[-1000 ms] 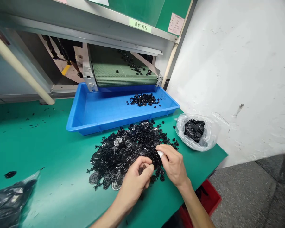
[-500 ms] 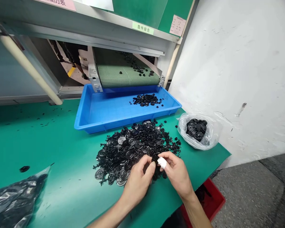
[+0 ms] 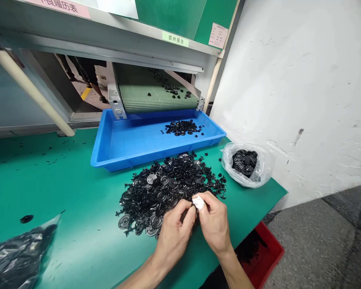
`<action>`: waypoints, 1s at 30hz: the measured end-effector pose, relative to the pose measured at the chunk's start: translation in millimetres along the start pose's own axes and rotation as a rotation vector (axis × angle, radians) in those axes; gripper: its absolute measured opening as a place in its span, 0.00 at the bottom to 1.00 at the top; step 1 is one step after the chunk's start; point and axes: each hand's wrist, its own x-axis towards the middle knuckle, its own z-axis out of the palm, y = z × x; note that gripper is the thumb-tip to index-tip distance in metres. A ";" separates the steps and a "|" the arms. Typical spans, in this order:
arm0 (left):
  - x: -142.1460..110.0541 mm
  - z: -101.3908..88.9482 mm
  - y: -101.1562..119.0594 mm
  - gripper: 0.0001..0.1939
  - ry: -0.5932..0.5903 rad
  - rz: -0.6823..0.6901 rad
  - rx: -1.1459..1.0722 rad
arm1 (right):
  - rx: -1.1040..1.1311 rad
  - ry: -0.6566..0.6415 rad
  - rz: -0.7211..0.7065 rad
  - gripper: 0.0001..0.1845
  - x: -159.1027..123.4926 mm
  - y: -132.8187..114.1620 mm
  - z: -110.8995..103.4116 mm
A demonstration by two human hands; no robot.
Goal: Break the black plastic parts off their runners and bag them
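Note:
My left hand (image 3: 176,230) and my right hand (image 3: 213,222) meet at the near edge of a heap of black plastic parts (image 3: 165,182). Thumbs and fingertips of both are pinched together on a small black plastic part (image 3: 194,205), mostly hidden by the fingers. White tape (image 3: 198,202) wraps my right thumb. Round ribbed discs and thin branched pieces make up the heap.
Behind the heap stands a blue tray (image 3: 132,158) with black parts, below a green conveyor belt (image 3: 156,96). A clear bag (image 3: 260,176) of black discs sits right. A filled bag (image 3: 18,257) lies left. A red bin (image 3: 272,249) is below the table edge.
My right hand has moved in closer to my left, and its fingers have closed over the black part, which now shows less. The whole view has shifted slightly.

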 end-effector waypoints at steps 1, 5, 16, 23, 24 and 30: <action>-0.3 0.3 -0.3 0.11 -0.006 -0.013 -0.026 | 0.015 0.010 0.023 0.13 0.1 0.6 1.0; 0.8 -1.5 2.4 0.13 -0.072 -0.093 -0.184 | 0.145 -0.028 0.194 0.12 -1.9 6.7 1.0; 1.9 -3.6 7.5 0.15 -0.170 -0.170 -0.476 | 0.330 -0.122 0.268 0.10 -9.5 10.3 -15.4; 3.2 -1.6 0.1 0.15 -0.169 -0.216 -0.535 | 0.393 -0.116 0.306 0.08 -8.4 9.1 -10.3; 3.6 -1.1 -0.7 0.15 -0.152 -0.218 -0.541 | 0.372 -0.116 0.297 0.07 -8.7 7.6 -8.4; 9.2 -6.3 -2.0 0.16 -0.064 -0.263 -0.557 | 0.143 -0.238 0.049 0.14 4.4 5.3 -9.7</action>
